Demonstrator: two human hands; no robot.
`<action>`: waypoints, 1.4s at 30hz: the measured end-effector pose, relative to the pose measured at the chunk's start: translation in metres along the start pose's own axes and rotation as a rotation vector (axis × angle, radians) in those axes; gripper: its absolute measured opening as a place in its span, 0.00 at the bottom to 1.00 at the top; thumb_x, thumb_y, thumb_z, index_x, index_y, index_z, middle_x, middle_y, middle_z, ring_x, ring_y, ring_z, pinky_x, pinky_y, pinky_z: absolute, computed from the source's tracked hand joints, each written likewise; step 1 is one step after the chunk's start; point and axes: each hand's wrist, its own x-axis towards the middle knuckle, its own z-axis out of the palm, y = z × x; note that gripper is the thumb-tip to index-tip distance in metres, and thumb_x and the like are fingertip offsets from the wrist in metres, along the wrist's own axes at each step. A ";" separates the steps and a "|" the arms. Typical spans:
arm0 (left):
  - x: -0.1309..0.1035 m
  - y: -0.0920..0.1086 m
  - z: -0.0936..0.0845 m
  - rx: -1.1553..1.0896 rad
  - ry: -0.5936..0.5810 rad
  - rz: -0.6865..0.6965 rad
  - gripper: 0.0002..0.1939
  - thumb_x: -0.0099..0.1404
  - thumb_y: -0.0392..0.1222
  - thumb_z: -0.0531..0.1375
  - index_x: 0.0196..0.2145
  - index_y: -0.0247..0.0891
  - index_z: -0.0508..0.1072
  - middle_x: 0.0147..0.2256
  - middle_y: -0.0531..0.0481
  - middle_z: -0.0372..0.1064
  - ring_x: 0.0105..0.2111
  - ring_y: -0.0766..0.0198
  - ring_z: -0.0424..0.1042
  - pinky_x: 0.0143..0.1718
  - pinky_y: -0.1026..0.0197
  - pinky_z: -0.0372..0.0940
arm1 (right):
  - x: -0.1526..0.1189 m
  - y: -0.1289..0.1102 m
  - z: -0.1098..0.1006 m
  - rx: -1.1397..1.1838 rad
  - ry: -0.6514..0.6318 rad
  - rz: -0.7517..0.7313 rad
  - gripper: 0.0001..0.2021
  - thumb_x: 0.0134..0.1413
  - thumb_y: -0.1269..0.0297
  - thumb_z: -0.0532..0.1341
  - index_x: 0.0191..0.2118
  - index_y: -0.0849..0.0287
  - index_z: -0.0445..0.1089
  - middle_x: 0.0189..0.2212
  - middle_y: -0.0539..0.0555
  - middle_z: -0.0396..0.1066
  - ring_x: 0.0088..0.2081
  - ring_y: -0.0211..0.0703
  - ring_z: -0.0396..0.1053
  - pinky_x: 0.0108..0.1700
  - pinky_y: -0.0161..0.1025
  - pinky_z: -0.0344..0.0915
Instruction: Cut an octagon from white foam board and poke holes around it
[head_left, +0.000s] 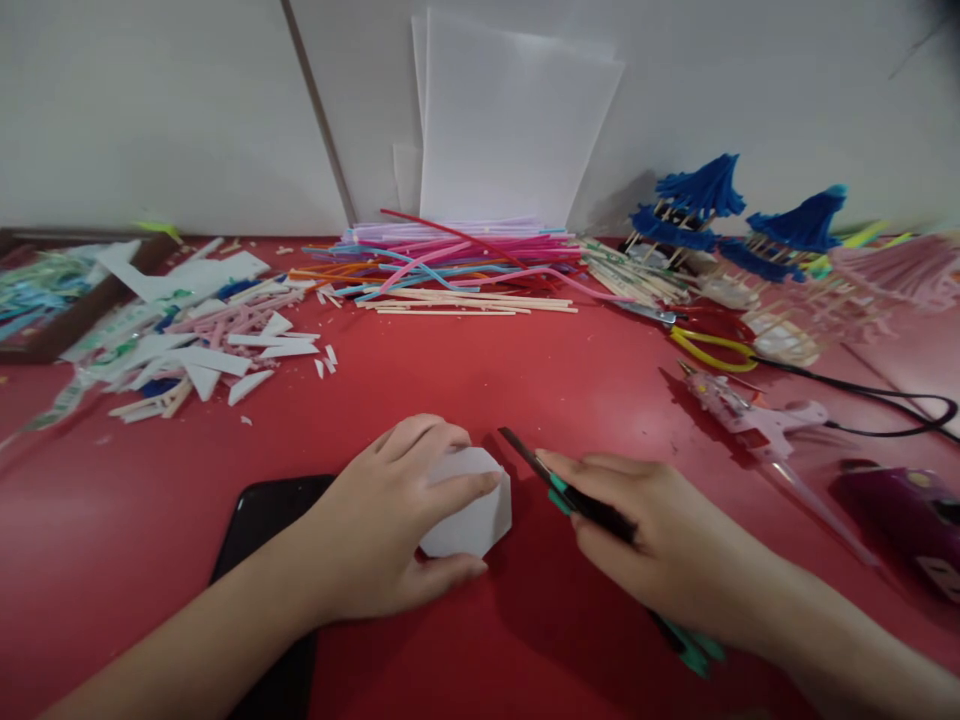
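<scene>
My left hand (pixel 409 515) grips a white many-sided piece of board (pixel 469 520), index finger across its top and thumb by its near edge. The piece lies low over the red table, and its left part is hidden under my fingers. In my right hand (pixel 652 530) is a utility knife (pixel 600 510) with a black and green handle. Its dark blade points up and left, just to the right of the white piece and apart from it. Partly beneath my left forearm lies a black phone (pixel 274 510).
White offcuts and pink bits (pixel 217 350) lie at left beside a brown tray (pixel 90 305). Coloured pipe cleaners (pixel 465 250) and sticks (pixel 465 302) are at the back. At right are scissors (pixel 712 345), a glue gun (pixel 757 415), a purple object (pixel 907 520) and blue-roofed models (pixel 697 200).
</scene>
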 end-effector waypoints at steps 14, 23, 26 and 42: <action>0.001 0.004 0.011 -0.063 0.061 0.125 0.23 0.60 0.41 0.61 0.52 0.29 0.69 0.50 0.37 0.71 0.52 0.50 0.68 0.53 0.52 0.67 | 0.007 -0.003 0.000 -0.002 -0.133 -0.105 0.25 0.51 0.77 0.53 0.55 0.61 0.68 0.33 0.54 0.73 0.34 0.42 0.70 0.37 0.38 0.65; 0.001 0.004 0.013 -0.113 0.053 0.097 0.25 0.59 0.40 0.62 0.53 0.28 0.69 0.51 0.37 0.70 0.53 0.49 0.67 0.54 0.50 0.67 | -0.011 0.004 -0.003 0.012 -0.230 -0.082 0.31 0.51 0.78 0.52 0.63 0.61 0.61 0.40 0.57 0.75 0.40 0.43 0.72 0.43 0.40 0.68; 0.002 0.004 0.012 -0.121 0.042 0.091 0.25 0.60 0.40 0.62 0.54 0.29 0.68 0.51 0.38 0.70 0.53 0.50 0.67 0.54 0.49 0.67 | -0.018 0.004 -0.003 -0.008 -0.236 -0.063 0.32 0.51 0.78 0.53 0.64 0.62 0.60 0.43 0.59 0.75 0.41 0.44 0.73 0.45 0.41 0.69; 0.003 0.016 0.001 -0.089 -0.046 0.015 0.24 0.62 0.53 0.62 0.50 0.35 0.72 0.46 0.41 0.72 0.46 0.47 0.69 0.46 0.45 0.67 | -0.033 0.024 0.005 0.335 0.144 0.066 0.26 0.53 0.71 0.56 0.59 0.53 0.68 0.47 0.54 0.77 0.45 0.46 0.75 0.45 0.42 0.72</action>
